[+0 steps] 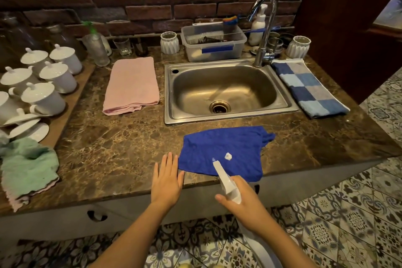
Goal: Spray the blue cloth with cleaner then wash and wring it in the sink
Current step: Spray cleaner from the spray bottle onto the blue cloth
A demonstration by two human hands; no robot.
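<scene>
A blue cloth [221, 150] lies spread flat on the marble counter, just in front of the steel sink [226, 91]. A small blob of white foam [228, 156] sits on the cloth. My right hand [243, 202] grips a white spray bottle [226, 180], whose nozzle points at the cloth near the foam. My left hand [166, 178] rests flat on the counter edge, fingers together, touching the cloth's left edge. The chrome tap [265, 28] stands behind the sink on the right, and no water runs from it.
A pink towel [132, 85] lies left of the sink, a blue checked towel [309, 89] right of it. White lidded cups [43, 85] on a tray and a green cloth [28, 165] fill the left. A plastic tub [214, 43] with brushes stands behind the sink.
</scene>
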